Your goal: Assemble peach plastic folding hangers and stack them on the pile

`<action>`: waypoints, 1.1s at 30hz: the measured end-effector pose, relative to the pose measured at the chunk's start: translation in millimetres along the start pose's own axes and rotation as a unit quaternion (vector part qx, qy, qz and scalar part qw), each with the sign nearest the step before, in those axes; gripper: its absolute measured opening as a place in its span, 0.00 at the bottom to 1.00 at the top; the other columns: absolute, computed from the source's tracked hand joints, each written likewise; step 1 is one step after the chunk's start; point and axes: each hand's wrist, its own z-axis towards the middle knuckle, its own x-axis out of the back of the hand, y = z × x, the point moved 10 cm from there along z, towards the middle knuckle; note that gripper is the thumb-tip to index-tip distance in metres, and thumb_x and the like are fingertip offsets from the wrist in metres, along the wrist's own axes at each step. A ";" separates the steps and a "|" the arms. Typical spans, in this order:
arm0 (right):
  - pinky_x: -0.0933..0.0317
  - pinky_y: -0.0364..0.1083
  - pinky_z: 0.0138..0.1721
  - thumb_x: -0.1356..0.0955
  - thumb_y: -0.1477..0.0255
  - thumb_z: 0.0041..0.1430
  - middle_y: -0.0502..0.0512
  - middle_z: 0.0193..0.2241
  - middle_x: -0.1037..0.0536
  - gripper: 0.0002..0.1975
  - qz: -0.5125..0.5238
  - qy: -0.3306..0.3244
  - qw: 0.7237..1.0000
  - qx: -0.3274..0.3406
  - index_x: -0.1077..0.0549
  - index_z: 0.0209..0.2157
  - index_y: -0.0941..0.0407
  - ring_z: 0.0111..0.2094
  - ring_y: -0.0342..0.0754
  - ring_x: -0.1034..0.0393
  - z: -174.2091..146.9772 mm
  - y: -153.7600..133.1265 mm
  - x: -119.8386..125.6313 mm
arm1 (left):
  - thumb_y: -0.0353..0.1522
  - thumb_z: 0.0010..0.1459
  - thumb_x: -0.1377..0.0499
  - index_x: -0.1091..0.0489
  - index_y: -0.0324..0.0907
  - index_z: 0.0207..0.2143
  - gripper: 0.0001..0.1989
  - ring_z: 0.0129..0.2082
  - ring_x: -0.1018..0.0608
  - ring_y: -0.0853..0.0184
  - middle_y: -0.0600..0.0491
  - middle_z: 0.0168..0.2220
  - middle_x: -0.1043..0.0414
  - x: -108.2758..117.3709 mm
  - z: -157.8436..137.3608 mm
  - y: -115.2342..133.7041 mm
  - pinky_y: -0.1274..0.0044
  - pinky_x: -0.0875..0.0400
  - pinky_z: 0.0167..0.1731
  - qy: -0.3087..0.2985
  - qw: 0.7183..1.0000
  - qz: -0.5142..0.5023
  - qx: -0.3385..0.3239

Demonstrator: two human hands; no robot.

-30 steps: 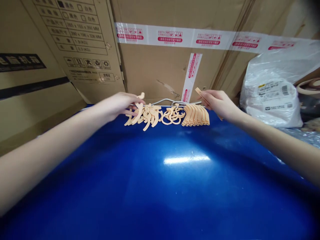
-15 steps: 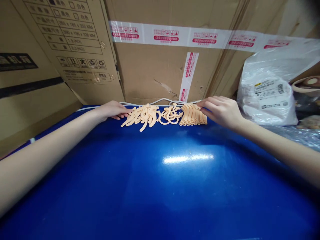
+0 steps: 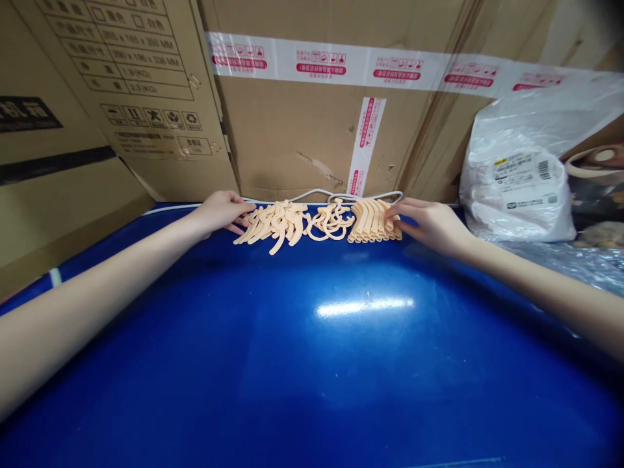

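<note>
Light peach-coloured plastic pieces lie in three groups at the far edge of the blue tabletop point(image 3: 292, 338). At the left is a loose pile of flat curved arms point(image 3: 280, 224); my left hand point(image 3: 221, 213) reaches its left edge with fingers apart, fingertips among the outer arms. The middle group consists of thin hook-shaped pieces point(image 3: 331, 222), which neither hand touches. On the right, bent tubular pieces point(image 3: 368, 221) stand in a neat side-by-side row. My right hand point(image 3: 431, 224) has its spread fingers and thumb at the right end of that row, touching the outermost pieces.
Behind the groups, a white cable point(image 3: 316, 192) runs along the foot of a taped cardboard box point(image 3: 287, 130). Another printed carton point(image 3: 170, 172) stands at the left. A white plastic bag with a label point(image 3: 519, 188) sits at the right, above clear plastic wrap point(image 3: 560, 257).
My right hand has come down slightly along the row's right end, its thumb and fingers more spread. The fingers of my left hand have parted at the pile's edge. The view has shifted slightly.
</note>
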 end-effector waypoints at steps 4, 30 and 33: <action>0.34 0.51 0.42 0.39 0.73 0.63 0.61 0.42 0.22 0.14 0.042 0.001 0.999 0.002 0.24 0.44 0.57 0.42 0.55 0.25 0.5 3.2 -4.0 | 0.32 0.51 0.37 0.36 0.41 0.30 0.09 0.30 0.23 0.63 0.52 0.26 0.30 0.4 -13.6 14.7 0.76 0.27 0.24 0.047 0.996 0.063 -0.038; 0.50 0.61 0.65 0.42 0.52 0.67 0.67 0.67 0.45 0.35 0.149 -0.141 0.976 0.072 0.42 0.65 0.62 0.67 0.58 0.51 -38.1 -137.2 -23.2 | 0.50 0.68 0.57 0.51 0.37 0.68 0.35 0.69 0.50 0.55 0.44 0.70 0.55 -142.9 -199.3 52.3 0.60 0.53 0.67 -0.210 0.822 0.382 -0.366; 0.51 0.60 0.65 0.42 0.53 0.67 0.66 0.67 0.46 0.35 0.148 -0.144 0.975 0.077 0.43 0.66 0.62 0.67 0.58 0.51 -41.2 -135.6 -19.4 | 0.50 0.68 0.57 0.51 0.36 0.68 0.35 0.69 0.51 0.56 0.45 0.70 0.57 -139.3 -198.6 52.2 0.60 0.53 0.67 -0.192 0.830 0.388 -0.351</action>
